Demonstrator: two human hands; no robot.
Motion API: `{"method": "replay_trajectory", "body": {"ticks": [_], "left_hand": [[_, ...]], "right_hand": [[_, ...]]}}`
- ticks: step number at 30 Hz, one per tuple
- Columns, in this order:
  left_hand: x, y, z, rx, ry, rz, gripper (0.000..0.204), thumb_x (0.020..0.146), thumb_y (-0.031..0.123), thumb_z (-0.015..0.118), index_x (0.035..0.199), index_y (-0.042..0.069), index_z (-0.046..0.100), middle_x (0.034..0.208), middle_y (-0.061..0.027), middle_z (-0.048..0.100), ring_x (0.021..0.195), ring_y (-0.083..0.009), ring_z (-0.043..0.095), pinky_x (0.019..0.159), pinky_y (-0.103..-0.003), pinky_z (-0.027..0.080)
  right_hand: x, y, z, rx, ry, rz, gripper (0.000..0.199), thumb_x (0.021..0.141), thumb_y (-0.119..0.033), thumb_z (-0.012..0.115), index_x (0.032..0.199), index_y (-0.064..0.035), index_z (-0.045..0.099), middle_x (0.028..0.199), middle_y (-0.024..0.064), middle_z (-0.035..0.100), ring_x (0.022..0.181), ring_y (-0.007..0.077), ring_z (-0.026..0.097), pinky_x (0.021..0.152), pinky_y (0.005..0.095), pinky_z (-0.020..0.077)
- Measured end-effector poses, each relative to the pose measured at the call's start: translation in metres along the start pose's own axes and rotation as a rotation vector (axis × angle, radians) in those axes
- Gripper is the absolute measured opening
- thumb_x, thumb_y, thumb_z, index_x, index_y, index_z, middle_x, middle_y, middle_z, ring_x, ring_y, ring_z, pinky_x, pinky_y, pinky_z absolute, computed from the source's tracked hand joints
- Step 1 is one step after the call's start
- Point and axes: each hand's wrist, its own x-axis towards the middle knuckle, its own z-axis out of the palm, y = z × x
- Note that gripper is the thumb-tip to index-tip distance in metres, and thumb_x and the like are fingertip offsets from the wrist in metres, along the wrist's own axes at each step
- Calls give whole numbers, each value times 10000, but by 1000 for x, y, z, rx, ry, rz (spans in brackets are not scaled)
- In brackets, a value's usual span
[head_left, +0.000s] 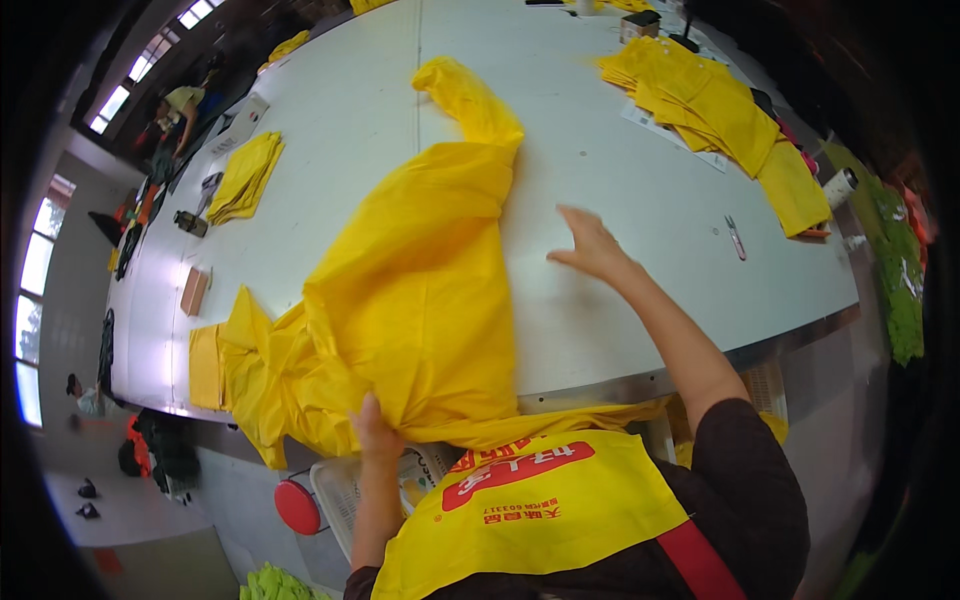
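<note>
A large yellow garment [420,290] of thin, smooth cloth lies crumpled across the white table, and one sleeve-like end stretches toward the far side. Its near edge hangs over the table's front, close to my body. My left hand [376,430] is closed on the cloth at this near edge, thumb up, its other fingers partly hidden. To the right of the garment, my right hand [592,245] is over the bare tabletop. Its thumb and fingers are apart and hold nothing.
Stacked yellow cloth pieces [700,100] lie at the far right, with small thread snips [736,238] nearer. Left are a folded yellow stack [245,178], a small brown box [195,291] and a flat yellow pile [207,368]. A red stool [297,507] stands below the table [600,340].
</note>
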Motion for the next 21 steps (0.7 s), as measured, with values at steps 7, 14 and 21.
{"method": "replay_trajectory", "body": {"ticks": [7, 14, 21], "left_hand": [[-65, 128, -29, 787, 81, 167, 383, 671, -18, 681, 1038, -12, 570, 926, -40, 614, 793, -118, 577, 688, -257, 471], [-199, 256, -161, 1384, 570, -5, 203, 767, 50, 608, 936, -62, 596, 812, -75, 625, 752, -129, 564, 652, -284, 450], [-240, 306, -326, 1658, 1268, -141, 435, 852, 365, 516, 1096, 13, 589, 1007, -143, 641, 864, -275, 619, 725, -375, 472]], "right_hand": [[106, -38, 40, -374, 49, -356, 957, 627, -291, 756, 1380, -87, 203, 1320, 177, 379, 1245, 320, 331, 984, 432, 323], [17, -155, 126, 300, -1118, -640, 494, 702, -176, 564, 1182, -75, 506, 1055, 150, 609, 966, 269, 565, 845, 356, 448], [-104, -297, 52, 1282, -1537, -705, 344, 783, -145, 458, 1080, 29, 468, 1055, 104, 579, 964, 150, 508, 834, 301, 408]]}}
